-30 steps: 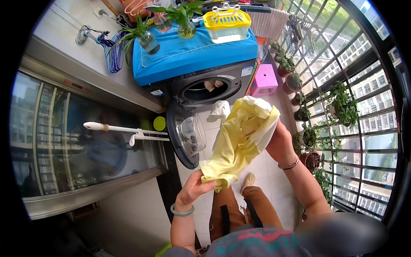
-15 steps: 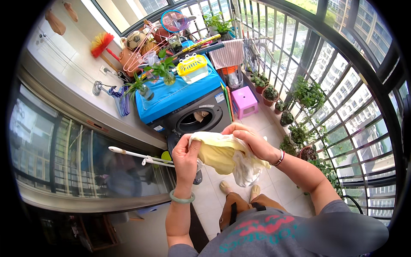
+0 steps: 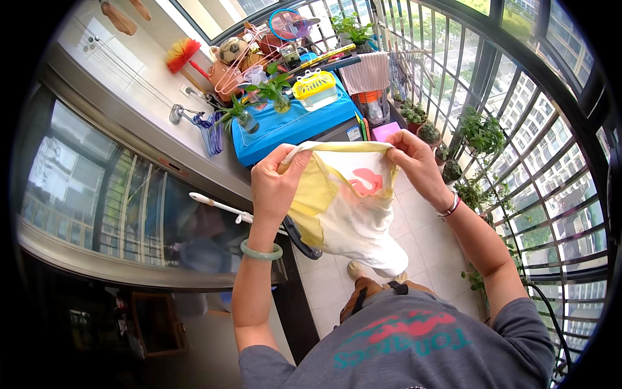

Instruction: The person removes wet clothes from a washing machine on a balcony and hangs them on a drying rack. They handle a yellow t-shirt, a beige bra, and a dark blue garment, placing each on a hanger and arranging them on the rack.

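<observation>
1. I have both hands up in front of the body, with a yellow-and-white garment (image 3: 350, 201) stretched in the air between them.
2. My left hand (image 3: 277, 185) has its grip clenched on the garment's upper left corner, thumb pressing the cloth against the bent fingers.
3. My right hand (image 3: 418, 162) has its grip pinched on the upper right corner, so the top edge runs nearly straight from one hand to the other.
4. Below that edge the cloth hangs loose: yellow on the left, white toward the right and bottom, with a pink print (image 3: 367, 182) near the right hand. Its lower end hangs in front of the shoes, over the tiled floor (image 3: 424, 227).
5. I see a green bangle (image 3: 260, 251) on the left wrist and a thin bracelet (image 3: 449, 206) on the right.
6. Beyond the garment, a blue cover (image 3: 295, 126) lies over the washing machine. A plant in a glass jar (image 3: 248, 123) stands near its far left corner, another plant (image 3: 269, 89) at the middle of its far edge, and a clear tub with a yellow lid (image 3: 314, 85) by its far right corner.
7. Just past the cover's right edge, a pink stool (image 3: 387, 131) shows partly behind the right hand.
8. A white pole (image 3: 217, 205) juts out to the left of my left forearm.
</observation>
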Available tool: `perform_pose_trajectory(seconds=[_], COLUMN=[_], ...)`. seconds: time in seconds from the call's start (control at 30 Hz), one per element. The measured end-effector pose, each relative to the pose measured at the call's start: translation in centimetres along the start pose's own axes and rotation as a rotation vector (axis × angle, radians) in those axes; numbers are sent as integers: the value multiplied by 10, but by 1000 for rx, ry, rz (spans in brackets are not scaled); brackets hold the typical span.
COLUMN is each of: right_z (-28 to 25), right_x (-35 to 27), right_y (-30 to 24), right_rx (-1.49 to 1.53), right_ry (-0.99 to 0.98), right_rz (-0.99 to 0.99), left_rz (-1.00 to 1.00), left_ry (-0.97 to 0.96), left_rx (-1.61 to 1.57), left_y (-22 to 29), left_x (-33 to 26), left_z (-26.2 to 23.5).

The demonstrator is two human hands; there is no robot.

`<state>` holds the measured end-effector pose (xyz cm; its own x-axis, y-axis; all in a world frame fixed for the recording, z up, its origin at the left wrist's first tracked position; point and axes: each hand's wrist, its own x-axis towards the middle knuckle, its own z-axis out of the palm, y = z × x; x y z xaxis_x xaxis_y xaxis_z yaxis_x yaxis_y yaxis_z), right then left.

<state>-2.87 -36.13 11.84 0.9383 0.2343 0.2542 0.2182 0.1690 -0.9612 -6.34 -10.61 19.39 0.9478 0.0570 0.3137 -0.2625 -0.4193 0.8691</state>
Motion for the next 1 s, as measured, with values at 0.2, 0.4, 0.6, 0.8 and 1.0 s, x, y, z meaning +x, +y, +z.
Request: perform_pose_trajectory(seconds=[0.2,0.4,0.6,0.8,1.0], right_z=[51,59,57,-38,-18], right_x=[2,6,8,14,32], right_y=[-22,-23,-16,52,-33], right_rx=[-447,-367,-832,-1005,-291], right_ry=[-228,-36,-20,-157,69], right_rz=[-170,-288,-470,202,71], left_rz=[-31,78,142,36,-284], left_ry=[-20,69,36,117,-171], left_rx=[-88,-19,602,906,499], left_y=[10,6,4,-17,-45], left_x=[-7,-8,-25,-4,0], left_z=[0,-11,-6,-42,-81])
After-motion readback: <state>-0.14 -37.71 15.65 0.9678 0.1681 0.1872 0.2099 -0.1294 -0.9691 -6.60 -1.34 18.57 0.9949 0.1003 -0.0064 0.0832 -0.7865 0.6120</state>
